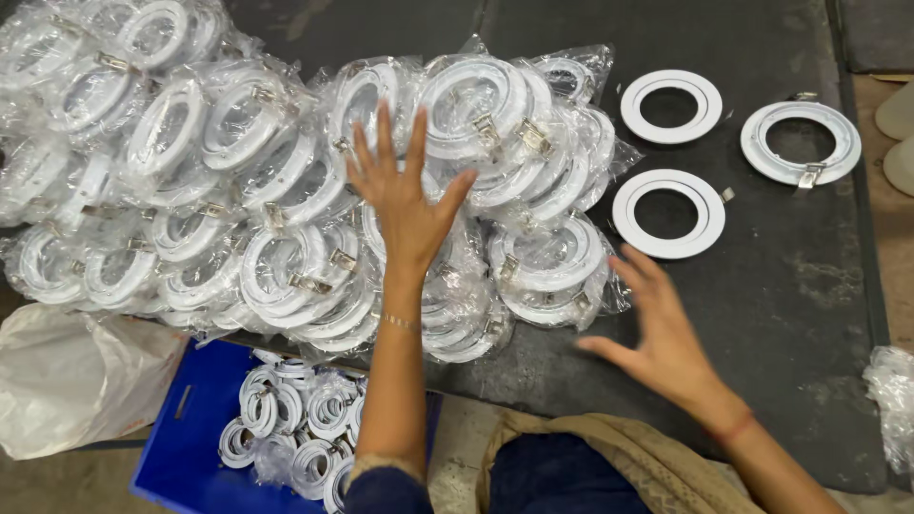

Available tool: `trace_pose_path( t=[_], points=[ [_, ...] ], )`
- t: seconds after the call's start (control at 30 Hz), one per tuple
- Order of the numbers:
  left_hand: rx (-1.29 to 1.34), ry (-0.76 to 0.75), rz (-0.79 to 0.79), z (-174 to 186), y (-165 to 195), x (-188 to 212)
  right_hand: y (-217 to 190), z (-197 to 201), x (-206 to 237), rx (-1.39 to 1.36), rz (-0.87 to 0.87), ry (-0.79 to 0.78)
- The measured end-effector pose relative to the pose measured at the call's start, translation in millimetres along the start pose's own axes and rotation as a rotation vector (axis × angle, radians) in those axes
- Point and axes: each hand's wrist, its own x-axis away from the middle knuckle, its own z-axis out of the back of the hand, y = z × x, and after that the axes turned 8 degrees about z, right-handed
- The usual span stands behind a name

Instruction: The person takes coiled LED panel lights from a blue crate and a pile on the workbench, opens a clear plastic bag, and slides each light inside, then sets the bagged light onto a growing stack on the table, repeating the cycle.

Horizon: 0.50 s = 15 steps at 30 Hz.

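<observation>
My left hand is spread flat, fingers apart, over a big heap of bagged white rings with metal spring clips on the dark table. It holds nothing and hovers on or just above the plastic bags. My right hand is open too, fingers splayed, just right of the heap's edge and below an unwrapped white ring. Two more loose white rings lie further back, one flat and one showing a clip.
A blue crate with several white rings stands below the table's front edge at the left. A white sack sits beside it. Crumpled clear plastic lies at the right edge.
</observation>
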Motion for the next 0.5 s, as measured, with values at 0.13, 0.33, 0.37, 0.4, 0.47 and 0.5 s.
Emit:
trace_pose_path(
  t=[0.13,0.33,0.37,0.4,0.47,0.5],
  points=[
    [-0.07,-0.163,-0.057,-17.6,19.8,-31.9,10.5,-59.4,-21.3,0.223,0.153,-0.062],
    [-0.055,-0.232,-0.013,-35.2,21.3,-36.6,53.0,-105.4,-16.4,0.245,0.228,0.043],
    [-0.071,-0.216,-0.023,-37.5,18.6,-38.4,59.1,-109.1,-16.3,0.237,0.227,0.045],
    [-0.064,-0.214,-0.018,-39.5,16.0,-40.2,64.9,-112.2,-17.8,0.228,0.23,0.05],
    [-0.046,-0.22,-0.005,-44.4,13.3,-41.7,72.0,-117.3,-18.9,0.222,0.255,0.091],
    [-0.049,-0.218,0.002,-46.7,12.7,-42.3,75.1,-118.7,-20.4,0.226,0.283,0.128]
  ],
)
